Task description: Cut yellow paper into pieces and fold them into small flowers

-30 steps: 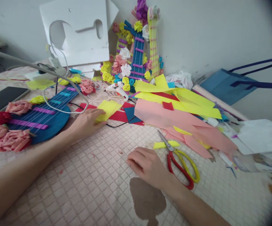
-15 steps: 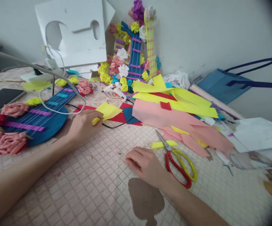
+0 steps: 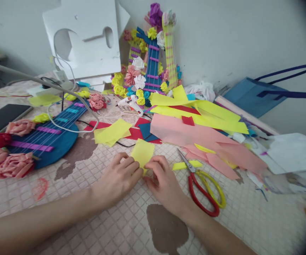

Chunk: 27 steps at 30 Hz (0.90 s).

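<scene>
Between my hands is a small piece of yellow paper (image 3: 143, 151), raised at a slant over the table with its near edge pinched. My left hand (image 3: 121, 175) is closed on its left side, the fingertips curled under the knuckles. At its lower right edge, my right hand (image 3: 165, 180) pinches the paper between thumb and fingers. More yellow paper pieces (image 3: 112, 131) lie beyond my left hand, on top of red paper (image 3: 136, 134). Scissors (image 3: 195, 173) with one red and one yellow handle rest right of my right hand, beside a yellow strip (image 3: 179, 165).
A blue paper guitar (image 3: 59, 141) with pink paper flowers lies at left, a white cable (image 3: 97, 122) looping over it. Behind are a glue gun (image 3: 132, 103) and decorated guitars (image 3: 151, 67). Pink sheets (image 3: 184, 132) and a blue bag (image 3: 253, 95) are at right.
My left hand has moved right from the yellow pile, bringing one yellow piece to the middle. My right hand has risen slightly and now pinches that piece too.
</scene>
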Each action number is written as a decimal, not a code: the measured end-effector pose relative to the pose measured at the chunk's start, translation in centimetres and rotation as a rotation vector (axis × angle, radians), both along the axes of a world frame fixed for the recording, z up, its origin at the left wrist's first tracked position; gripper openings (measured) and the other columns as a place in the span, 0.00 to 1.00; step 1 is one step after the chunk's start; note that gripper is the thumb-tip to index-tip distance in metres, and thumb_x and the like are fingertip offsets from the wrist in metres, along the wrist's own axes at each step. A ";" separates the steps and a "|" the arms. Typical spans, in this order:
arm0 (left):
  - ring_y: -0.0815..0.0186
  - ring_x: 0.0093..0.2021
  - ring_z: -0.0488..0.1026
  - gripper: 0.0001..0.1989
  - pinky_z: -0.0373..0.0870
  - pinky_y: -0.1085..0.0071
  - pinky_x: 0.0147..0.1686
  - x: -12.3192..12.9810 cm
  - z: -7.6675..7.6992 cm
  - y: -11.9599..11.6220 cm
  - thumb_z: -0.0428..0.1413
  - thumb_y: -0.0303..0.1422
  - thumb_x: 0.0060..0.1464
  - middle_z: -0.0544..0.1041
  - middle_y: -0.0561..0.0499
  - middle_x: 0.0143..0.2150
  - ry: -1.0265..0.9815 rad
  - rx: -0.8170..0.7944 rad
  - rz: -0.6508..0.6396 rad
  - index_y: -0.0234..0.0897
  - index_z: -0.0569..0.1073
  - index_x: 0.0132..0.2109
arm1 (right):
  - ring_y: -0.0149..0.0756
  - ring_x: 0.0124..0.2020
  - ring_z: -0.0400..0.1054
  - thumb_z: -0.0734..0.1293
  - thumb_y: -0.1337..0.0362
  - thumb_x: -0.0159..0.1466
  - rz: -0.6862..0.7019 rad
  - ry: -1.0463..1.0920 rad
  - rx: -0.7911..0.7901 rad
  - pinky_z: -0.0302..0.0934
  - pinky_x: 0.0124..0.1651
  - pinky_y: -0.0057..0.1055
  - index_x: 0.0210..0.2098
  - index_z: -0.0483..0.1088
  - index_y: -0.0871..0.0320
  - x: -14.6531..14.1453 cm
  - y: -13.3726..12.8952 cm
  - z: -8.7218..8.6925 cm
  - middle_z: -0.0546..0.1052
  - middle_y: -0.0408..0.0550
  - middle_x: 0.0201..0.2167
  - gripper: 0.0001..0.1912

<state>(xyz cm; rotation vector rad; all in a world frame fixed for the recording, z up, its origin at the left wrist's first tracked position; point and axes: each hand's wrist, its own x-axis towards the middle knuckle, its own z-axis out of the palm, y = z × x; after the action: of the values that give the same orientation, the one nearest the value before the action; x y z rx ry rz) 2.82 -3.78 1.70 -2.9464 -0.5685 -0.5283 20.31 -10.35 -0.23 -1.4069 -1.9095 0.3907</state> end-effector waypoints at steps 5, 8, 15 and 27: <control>0.61 0.40 0.67 0.03 0.61 0.62 0.42 0.0 -0.5 0.4 0.52 0.24 0.56 0.73 0.50 0.36 -0.058 -0.281 0.029 0.36 0.69 0.37 | 0.34 0.34 0.64 0.59 0.77 0.61 0.050 0.020 -0.061 0.61 0.37 0.30 0.31 0.62 0.56 0.4 0.3 0.2 0.67 0.45 0.32 0.09; 0.62 0.42 0.67 0.06 0.62 0.65 0.41 -0.4 -0.8 1.3 0.53 0.23 0.53 0.72 0.50 0.40 -0.142 -0.488 0.026 0.36 0.69 0.39 | 0.33 0.35 0.63 0.59 0.77 0.61 0.048 0.032 -0.066 0.60 0.37 0.29 0.33 0.62 0.56 0.9 0.3 0.2 0.67 0.45 0.32 0.09; 0.63 0.40 0.66 0.06 0.60 0.64 0.42 -1.2 -0.6 1.9 0.51 0.22 0.57 0.72 0.51 0.37 -0.108 -0.473 -0.025 0.36 0.71 0.36 | 0.34 0.39 0.65 0.61 0.79 0.57 0.127 -0.050 -0.159 0.61 0.39 0.30 0.39 0.62 0.55 1.5 0.1 0.2 0.67 0.48 0.40 0.14; 0.65 0.42 0.69 0.06 0.59 0.67 0.45 -1.5 -0.9 2.9 0.52 0.23 0.56 0.74 0.51 0.38 -0.137 -0.549 -0.093 0.36 0.72 0.35 | 0.34 0.36 0.64 0.60 0.76 0.61 0.196 -0.089 -0.149 0.60 0.37 0.30 0.32 0.62 0.56 2.3 0.1 0.5 0.68 0.46 0.34 0.08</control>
<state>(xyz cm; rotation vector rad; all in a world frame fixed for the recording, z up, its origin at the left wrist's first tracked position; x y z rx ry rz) 1.35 -0.87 0.82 -3.4873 -0.6869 -0.6815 22.57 -10.24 0.26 -1.3536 -2.1373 0.5829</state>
